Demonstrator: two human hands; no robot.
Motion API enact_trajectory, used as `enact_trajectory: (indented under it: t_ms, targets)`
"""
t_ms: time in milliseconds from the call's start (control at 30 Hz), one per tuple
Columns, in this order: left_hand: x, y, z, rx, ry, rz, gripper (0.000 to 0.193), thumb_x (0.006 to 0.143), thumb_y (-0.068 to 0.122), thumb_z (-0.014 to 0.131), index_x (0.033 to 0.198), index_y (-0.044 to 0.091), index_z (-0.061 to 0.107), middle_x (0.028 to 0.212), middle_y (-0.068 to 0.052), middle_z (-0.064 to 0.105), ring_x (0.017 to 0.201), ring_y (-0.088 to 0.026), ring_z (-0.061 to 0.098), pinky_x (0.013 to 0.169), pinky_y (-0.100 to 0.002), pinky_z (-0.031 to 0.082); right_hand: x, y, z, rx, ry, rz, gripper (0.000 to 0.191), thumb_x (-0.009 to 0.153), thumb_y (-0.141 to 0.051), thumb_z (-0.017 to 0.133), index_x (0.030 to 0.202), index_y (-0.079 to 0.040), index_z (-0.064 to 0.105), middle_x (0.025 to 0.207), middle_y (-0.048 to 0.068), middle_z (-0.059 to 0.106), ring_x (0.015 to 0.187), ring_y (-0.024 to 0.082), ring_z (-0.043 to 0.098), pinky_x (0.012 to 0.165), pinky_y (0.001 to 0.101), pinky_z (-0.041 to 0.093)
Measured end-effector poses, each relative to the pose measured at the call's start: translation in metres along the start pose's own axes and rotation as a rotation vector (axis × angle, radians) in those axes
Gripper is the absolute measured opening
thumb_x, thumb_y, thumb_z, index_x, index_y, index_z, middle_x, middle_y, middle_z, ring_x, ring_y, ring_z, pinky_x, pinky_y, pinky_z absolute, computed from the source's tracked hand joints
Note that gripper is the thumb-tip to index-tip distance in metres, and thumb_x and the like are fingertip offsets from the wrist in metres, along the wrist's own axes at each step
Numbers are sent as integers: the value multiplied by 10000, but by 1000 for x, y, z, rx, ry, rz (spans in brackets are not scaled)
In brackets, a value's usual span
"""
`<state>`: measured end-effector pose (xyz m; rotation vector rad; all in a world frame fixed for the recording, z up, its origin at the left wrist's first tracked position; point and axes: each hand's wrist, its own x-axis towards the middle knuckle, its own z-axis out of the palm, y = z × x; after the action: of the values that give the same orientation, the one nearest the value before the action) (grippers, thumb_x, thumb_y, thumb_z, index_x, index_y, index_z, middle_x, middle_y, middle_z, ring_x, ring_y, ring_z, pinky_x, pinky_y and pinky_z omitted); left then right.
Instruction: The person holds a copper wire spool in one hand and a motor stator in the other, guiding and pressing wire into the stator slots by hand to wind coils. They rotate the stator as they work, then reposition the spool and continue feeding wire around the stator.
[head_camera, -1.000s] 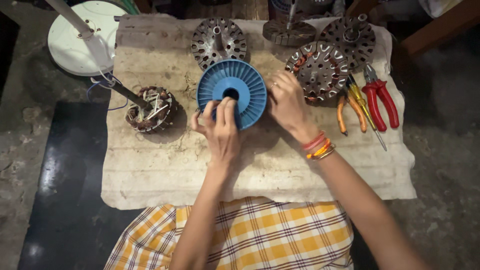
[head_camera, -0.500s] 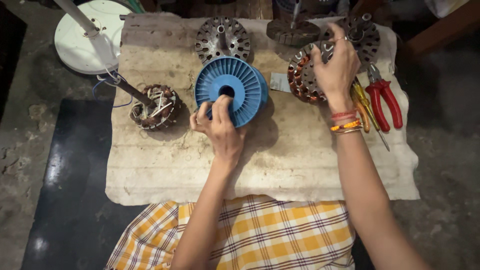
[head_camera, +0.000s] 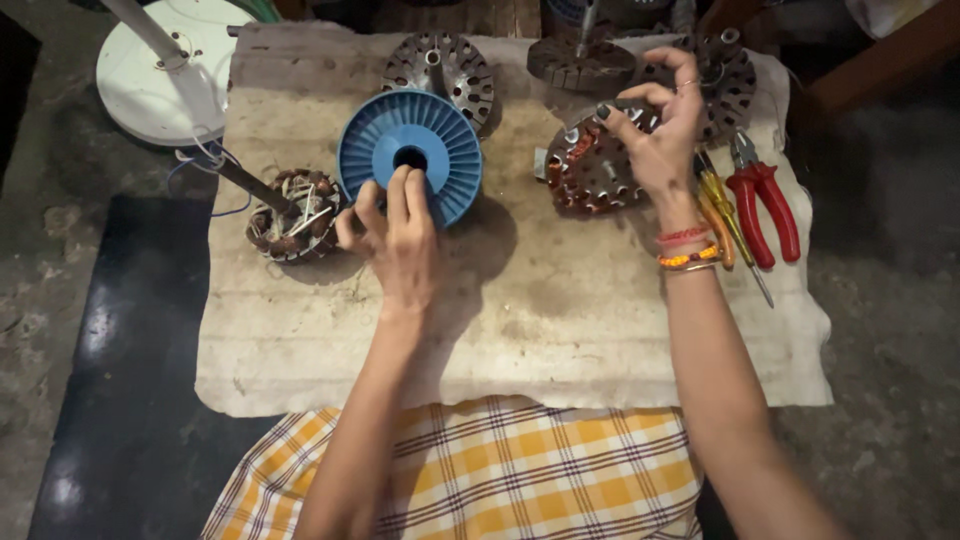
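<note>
A blue ribbed plastic spool (head_camera: 410, 150) stands tilted on a dirty cloth-covered board (head_camera: 520, 310). My left hand (head_camera: 392, 232) grips its lower rim, fingers over the hub. My right hand (head_camera: 655, 135) reaches over a round metal stator with copper windings (head_camera: 590, 170) and pinches its upper edge between thumb and fingers. Bangles sit on that wrist.
A wound copper coil with loose wires (head_camera: 290, 212) lies left of the spool. Several slotted metal discs (head_camera: 440, 65) line the far edge. Red pliers (head_camera: 765, 200) and orange-handled screwdrivers (head_camera: 715, 215) lie at the right. A white fan base (head_camera: 165, 70) stands far left.
My right hand left the blue spool and moved right, up to the copper-wound stator, taking hold of its edge. My left hand stays on the spool.
</note>
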<state>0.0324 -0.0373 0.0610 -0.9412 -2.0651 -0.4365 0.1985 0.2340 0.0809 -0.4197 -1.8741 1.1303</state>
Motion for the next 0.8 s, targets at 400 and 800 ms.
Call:
enact_trajectory:
  t_ms: [400,800]
  targets:
    - [-9,95,24,-1115,-369,-107,414,1006,130,654,1393,30,547,1364,-117,584,1211,-261,581,1033,-353,481,-11,8,6,-200,79,-127,601,997,-116,820,1447,-39,428,1031,70,714,1065,133,653,1089,307,457]
    - [48,123,92,-1813,-228,-466,167,1020,47,614,1089,-57,724,1067,-82,747,986,-139,683,897,-269,539,-16,-5,14,-159,91,-126,577,970,-78,804,1433,-45,461,1045,77,691,1016,146,670,977,284,518]
